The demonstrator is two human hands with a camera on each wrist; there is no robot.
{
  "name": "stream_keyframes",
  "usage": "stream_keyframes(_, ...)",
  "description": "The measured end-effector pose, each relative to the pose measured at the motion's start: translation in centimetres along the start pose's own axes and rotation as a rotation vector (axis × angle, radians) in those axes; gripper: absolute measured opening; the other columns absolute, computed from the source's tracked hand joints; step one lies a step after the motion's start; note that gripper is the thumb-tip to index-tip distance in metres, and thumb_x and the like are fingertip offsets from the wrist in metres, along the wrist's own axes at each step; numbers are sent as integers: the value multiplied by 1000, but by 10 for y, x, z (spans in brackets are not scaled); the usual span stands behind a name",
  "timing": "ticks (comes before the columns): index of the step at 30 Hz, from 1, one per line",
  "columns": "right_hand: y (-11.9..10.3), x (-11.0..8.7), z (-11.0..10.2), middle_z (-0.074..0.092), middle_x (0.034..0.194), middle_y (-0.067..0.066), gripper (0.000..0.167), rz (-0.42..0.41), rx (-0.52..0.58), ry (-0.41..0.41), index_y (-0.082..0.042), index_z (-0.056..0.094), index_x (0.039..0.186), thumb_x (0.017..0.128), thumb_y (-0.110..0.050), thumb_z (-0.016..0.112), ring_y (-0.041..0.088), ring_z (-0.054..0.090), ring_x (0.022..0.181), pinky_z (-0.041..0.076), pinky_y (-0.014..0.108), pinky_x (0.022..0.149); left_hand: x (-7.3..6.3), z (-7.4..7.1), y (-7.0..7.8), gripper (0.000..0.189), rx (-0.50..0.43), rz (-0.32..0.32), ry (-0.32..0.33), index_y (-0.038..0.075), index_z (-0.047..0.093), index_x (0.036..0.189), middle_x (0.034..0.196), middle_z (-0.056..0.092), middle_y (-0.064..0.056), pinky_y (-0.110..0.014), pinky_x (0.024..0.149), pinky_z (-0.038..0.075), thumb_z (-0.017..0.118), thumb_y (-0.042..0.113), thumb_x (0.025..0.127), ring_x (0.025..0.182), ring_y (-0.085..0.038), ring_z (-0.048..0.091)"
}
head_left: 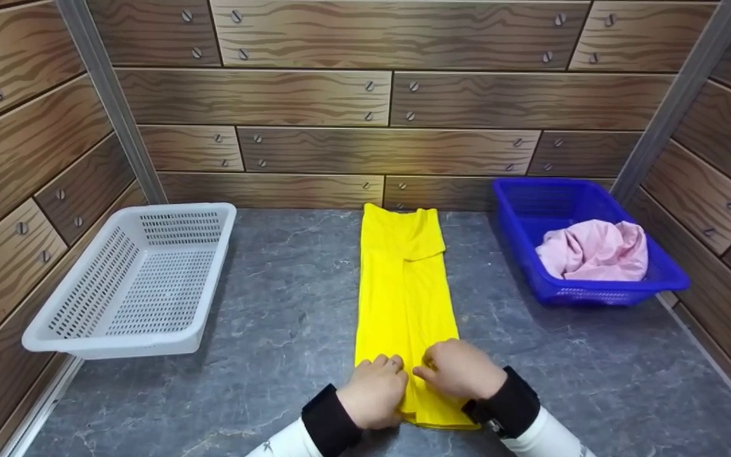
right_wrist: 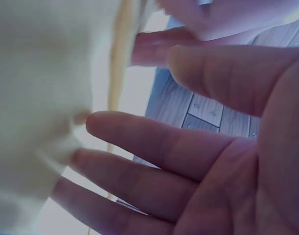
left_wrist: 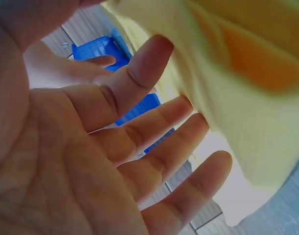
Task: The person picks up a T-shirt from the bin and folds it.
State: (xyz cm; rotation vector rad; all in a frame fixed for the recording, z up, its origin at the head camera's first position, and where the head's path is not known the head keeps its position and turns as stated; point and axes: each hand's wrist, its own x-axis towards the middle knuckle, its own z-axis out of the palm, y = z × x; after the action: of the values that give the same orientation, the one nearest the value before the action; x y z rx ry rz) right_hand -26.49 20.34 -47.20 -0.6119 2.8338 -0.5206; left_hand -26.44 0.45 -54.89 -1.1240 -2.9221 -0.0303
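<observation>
A yellow garment (head_left: 383, 298), folded into a long narrow strip, lies flat on the grey tabletop, with a flap across its far end. At its near end, my left hand (head_left: 375, 388) rests over the left edge. My right hand (head_left: 460, 368) is on the right half, a short gap away from the left. In the left wrist view, the fingertips of that hand touch the cloth (left_wrist: 257, 147) with the fingers loosely extended. The right wrist view has the right hand's fingers (right_wrist: 139, 142) nearly straight, their tips against the fabric.
To the left stands a white perforated basket (head_left: 213, 279) with nothing inside. On the right, a blue basket (head_left: 521, 238) holds a crumpled pink cloth (head_left: 594, 251). Wood-patterned walls (head_left: 315, 95) enclose the grey table (head_left: 276, 330) at the back and sides.
</observation>
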Motion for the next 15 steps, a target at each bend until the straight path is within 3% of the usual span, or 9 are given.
stream_keyframes(6,2,-3,-4,87,97,18,34,-38,-16,-37,3,88,107,110,-30,81,32,74,79,65,56,80,6,30,2,27,117,19,103,19,84,115,124,74,0,-30,73,49,83,43,104,96,-19,60)
stream_keyframes(8,5,-5,-5,88,105,20,37,-62,-29,-56,4,88,113,110,-32,82,34,78,85,66,57,85,6,25,2,28,100,22,98,17,84,114,122,75,-1,-32,72,49,82,44,106,95,-20,61)
stream_keyframes(10,7,-7,-7,88,109,20,40,-91,-37,-75,4,87,117,109,-35,83,31,78,86,67,55,85,2,9,3,27,65,17,69,16,84,115,123,76,-1,-32,75,49,79,42,109,96,-20,63)
stream_keyframes(15,10,-7,-9,89,108,18,44,-131,-37,-98,3,88,118,107,-40,85,22,74,81,66,48,81,-9,-20,7,39,20,41,22,12,80,118,124,74,-4,-35,74,48,84,48,103,98,-21,61)
